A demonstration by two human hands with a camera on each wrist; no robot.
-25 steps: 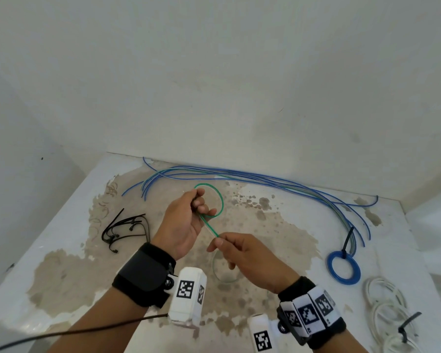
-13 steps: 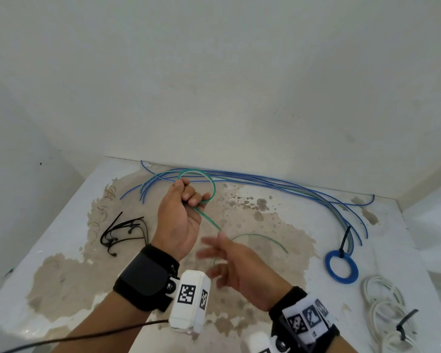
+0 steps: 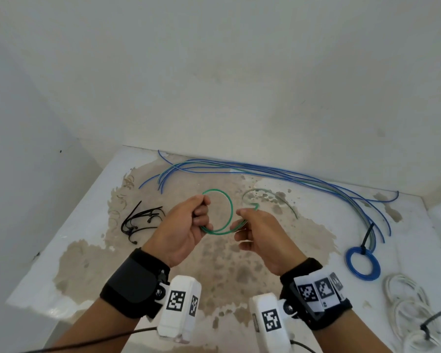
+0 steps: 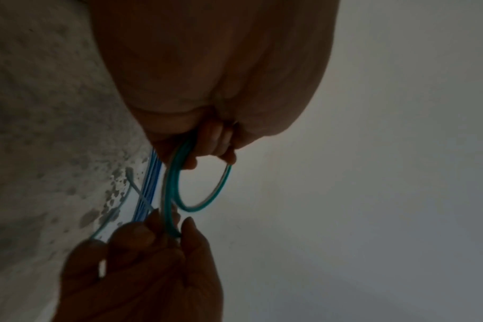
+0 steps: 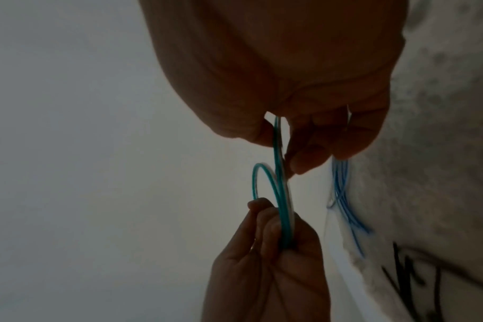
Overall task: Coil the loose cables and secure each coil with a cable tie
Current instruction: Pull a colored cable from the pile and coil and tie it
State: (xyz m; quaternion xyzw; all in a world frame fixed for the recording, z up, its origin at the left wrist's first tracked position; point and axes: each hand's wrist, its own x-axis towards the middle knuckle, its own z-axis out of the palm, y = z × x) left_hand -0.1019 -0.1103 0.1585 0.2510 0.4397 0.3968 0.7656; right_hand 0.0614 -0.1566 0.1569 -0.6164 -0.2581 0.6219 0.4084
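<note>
Fingers of the left hand (image 3: 186,225) curl around one side of the green cable coil (image 3: 218,212), pinning its turns, while the right hand (image 3: 260,233) pinches the opposite side, likely feeding another loop. Both hold it above the middle of the stained table (image 3: 74,263). Loose blue cables (image 3: 278,171) lie along the far edge, black cable ties (image 3: 140,220) toward the left edge, and a tied blue coil (image 3: 362,262) near the right; nothing blocks the hands.
</note>
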